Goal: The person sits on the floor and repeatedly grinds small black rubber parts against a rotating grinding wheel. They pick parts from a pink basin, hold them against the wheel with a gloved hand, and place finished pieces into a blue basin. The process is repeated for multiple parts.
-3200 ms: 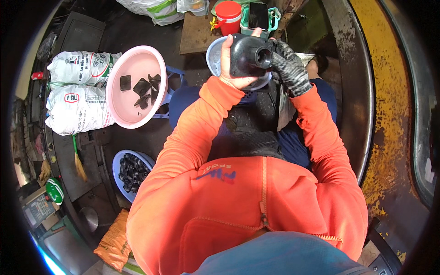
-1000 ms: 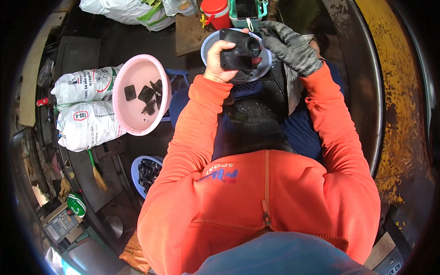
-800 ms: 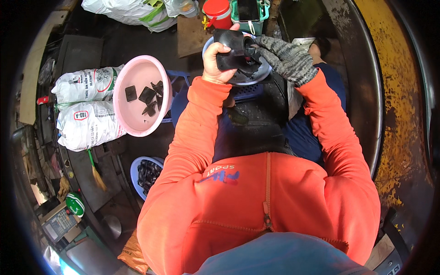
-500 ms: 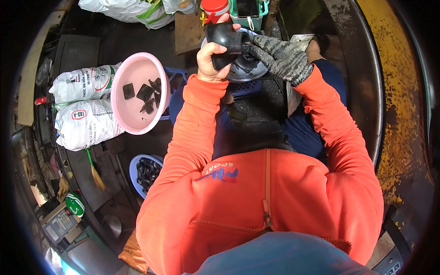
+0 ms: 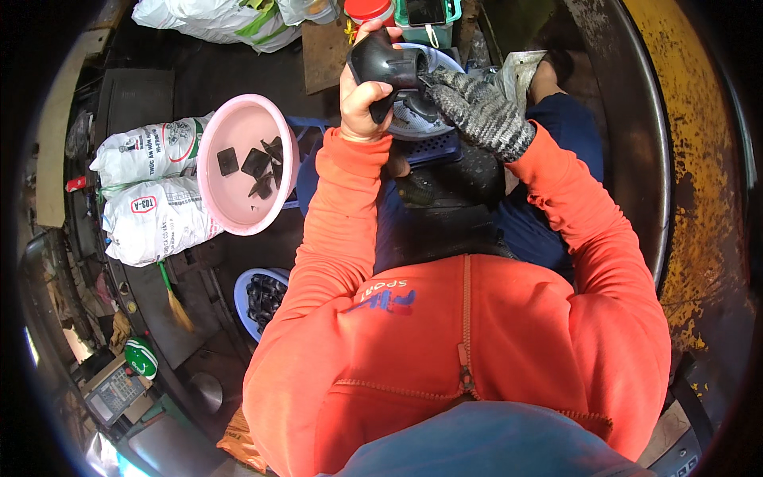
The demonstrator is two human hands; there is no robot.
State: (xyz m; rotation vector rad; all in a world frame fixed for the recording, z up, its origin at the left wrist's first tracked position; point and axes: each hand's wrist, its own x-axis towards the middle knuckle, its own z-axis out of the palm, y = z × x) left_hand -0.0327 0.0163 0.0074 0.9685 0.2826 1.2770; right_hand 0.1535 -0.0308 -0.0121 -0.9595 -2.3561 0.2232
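Note:
My bare left hand grips a glossy black plastic pipe fitting, thumb on the near side and fingers behind. The fitting's round open end points right, toward my right hand, which wears a grey-and-black knitted glove. Its gloved fingers are curled close together just beside that opening; whatever is pinched in them is too small and dark to name. Below both hands is a pale, blue-rimmed basin with black pieces inside, partly hidden by the fitting and the glove.
Left of me, a pink basin contains several flat black pieces, next to white printed sacks. Lower down stands a blue basin of black parts. Beyond my hands are a red-lidded jar and a green basket with a phone.
The fitting has tilted in my left hand, its open end now turned more toward view. My gloved right hand has shifted slightly down and left, staying next to the opening.

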